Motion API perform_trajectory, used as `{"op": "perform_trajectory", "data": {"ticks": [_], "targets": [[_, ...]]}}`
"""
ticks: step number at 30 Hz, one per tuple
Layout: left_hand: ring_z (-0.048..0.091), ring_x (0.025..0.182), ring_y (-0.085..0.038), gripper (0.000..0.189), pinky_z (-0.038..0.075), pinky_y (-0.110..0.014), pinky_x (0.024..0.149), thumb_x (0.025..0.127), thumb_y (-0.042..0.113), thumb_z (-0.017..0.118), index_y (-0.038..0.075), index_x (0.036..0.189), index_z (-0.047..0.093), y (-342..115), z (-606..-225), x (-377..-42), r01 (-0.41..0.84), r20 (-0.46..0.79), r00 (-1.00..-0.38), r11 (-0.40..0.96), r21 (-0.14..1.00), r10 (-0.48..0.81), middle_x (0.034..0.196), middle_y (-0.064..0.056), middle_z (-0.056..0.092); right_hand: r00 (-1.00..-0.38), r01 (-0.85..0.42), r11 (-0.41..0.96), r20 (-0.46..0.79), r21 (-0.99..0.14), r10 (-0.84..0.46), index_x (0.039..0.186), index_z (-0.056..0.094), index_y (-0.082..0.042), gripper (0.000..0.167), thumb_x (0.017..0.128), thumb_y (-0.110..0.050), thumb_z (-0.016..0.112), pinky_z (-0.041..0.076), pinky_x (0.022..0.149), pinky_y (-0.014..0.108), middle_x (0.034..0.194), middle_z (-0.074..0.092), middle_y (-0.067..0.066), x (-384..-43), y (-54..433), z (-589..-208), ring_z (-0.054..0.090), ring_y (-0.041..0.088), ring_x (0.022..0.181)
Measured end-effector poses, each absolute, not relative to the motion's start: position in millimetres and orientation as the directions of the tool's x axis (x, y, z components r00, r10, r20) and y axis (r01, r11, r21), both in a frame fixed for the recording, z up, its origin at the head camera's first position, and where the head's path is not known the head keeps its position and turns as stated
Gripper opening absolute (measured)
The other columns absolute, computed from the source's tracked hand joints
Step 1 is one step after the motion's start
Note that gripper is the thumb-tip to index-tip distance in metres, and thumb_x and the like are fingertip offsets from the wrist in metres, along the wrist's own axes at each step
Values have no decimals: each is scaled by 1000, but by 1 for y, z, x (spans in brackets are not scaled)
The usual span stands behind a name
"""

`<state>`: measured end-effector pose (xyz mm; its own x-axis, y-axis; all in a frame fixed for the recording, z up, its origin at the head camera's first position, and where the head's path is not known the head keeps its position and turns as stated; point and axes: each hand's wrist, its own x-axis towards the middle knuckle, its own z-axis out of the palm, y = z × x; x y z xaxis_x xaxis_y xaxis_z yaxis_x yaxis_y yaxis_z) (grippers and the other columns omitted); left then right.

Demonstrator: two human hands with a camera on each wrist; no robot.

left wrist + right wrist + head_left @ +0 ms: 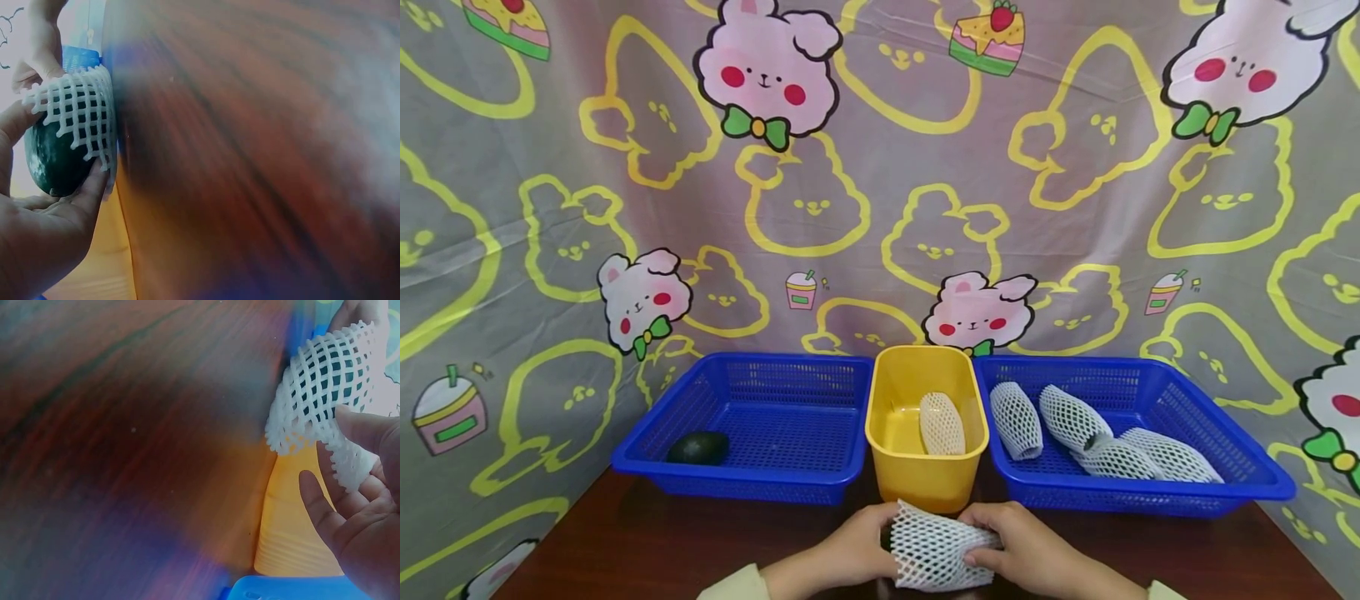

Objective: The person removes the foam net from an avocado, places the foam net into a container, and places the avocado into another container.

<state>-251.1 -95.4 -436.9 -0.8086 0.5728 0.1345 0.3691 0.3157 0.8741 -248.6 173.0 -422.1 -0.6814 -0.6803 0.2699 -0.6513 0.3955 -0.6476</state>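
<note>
A dark green avocado (53, 153) is partly inside a white foam net sleeve (936, 546), close to the table's front edge. In the left wrist view its rounded end sticks out of the sleeve, and the left hand (859, 546) grips that end with the net's edge. Opposite, the right hand (1022, 550) pinches the sleeve's other end between thumb and fingers. That end hangs loose past the avocado in the right wrist view. Another avocado (698, 448) lies bare in the left blue basket (737, 479).
Just beyond the hands stands a yellow bin (925, 475) holding a foam net sleeve (942, 425). The right blue basket (1142, 498) contains several net-wrapped pieces (1075, 417). A patterned cloth (880, 167) hangs behind the brown table (700, 542).
</note>
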Motion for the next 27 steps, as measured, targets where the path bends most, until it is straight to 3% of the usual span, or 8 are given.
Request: {"op": "perform_trajectory", "data": {"ticks": [13, 27], "targets": [[57, 90, -6, 50, 44, -23, 83, 62, 18, 83, 10, 107, 63, -115, -434, -253, 360, 110, -843, 400, 843, 527, 98, 9, 62, -713, -598, 429, 205, -676, -670, 101, 67, -17, 16, 87, -23, 74, 50, 66, 24, 91, 63, -15, -252, 173, -416, 57, 1, 78], [57, 85, -8, 49, 47, -24, 74, 66, 22, 86, 11, 108, 63, -129, -427, -250, 337, 85, -861, 436, 834, 502, 95, 6, 62, -733, -580, 450, 195, -679, -651, 99, 67, -17, 16, 85, -18, 75, 50, 65, 24, 91, 64, -14, -254, 184, -413, 58, 1, 79]]}}
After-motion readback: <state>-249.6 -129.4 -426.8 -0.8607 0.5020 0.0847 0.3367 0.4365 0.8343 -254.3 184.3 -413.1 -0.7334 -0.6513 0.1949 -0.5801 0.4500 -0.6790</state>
